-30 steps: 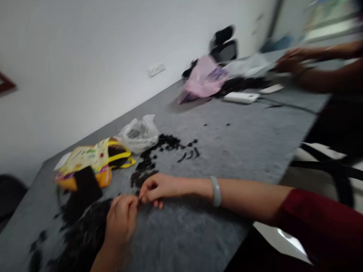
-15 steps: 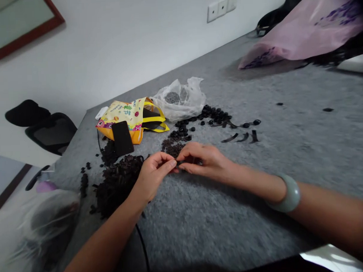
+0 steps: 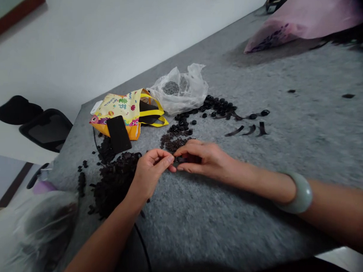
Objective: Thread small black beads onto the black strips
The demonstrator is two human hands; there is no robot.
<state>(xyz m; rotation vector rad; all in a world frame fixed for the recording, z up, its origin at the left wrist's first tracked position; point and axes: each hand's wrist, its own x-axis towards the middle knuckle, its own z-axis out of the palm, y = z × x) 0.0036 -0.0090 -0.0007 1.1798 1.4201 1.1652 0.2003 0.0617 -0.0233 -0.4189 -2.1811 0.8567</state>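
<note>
My left hand (image 3: 150, 173) and my right hand (image 3: 204, 159) meet above the grey felt table top (image 3: 232, 213), their fingertips pinching a small black piece (image 3: 180, 160). Its shape is mostly hidden by my fingers. A large heap of small black pieces (image 3: 114, 186) lies against my left hand. A looser scatter of black bead-like pieces (image 3: 177, 138) spreads just beyond my fingers, and more (image 3: 220, 107) run toward the far side. Several thin black curved strips (image 3: 249, 129) lie to the right of them.
A yellow printed tote bag (image 3: 118, 114) lies at the far left, with a black phone (image 3: 118, 134) on it. Nearby are a clear plastic bag (image 3: 180, 90) holding something dark and a pink bag (image 3: 302, 24). A black cable (image 3: 143, 248) hangs below the table edge.
The view has swung round since a second ago, and the table now looks closer. Between the last two frames it shifted only slightly. My hands stay together around the small black piece.
</note>
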